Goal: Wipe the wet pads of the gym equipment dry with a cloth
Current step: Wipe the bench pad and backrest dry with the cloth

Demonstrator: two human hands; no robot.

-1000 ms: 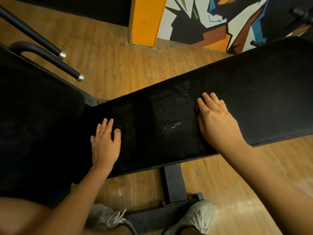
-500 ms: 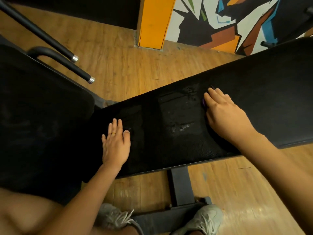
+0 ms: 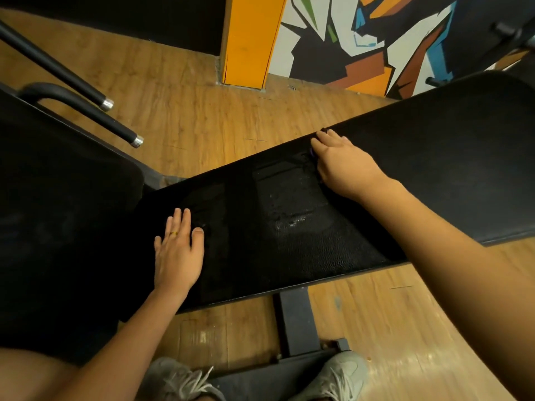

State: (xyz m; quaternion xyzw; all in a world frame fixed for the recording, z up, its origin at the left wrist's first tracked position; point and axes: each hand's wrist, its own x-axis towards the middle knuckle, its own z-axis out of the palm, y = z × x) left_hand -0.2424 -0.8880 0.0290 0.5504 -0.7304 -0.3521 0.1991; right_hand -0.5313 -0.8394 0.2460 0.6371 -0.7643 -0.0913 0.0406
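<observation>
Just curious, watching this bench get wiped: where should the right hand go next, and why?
Probably draw the right hand back toward the person, across the wet patch. The hand lies at the far edge of the pad, a purple sliver, likely the cloth, under its fingers, and droplets glisten nearer the person. The left hand rests flat on the pad, off that path.

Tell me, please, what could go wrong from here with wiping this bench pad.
The right hand works at the far edge of the pad while droplets glisten mid-pad; that patch could be missed. The cloth barely shows under that hand, so each pass may dry little. The left hand rests flat on the pad and might slip if damp.
</observation>
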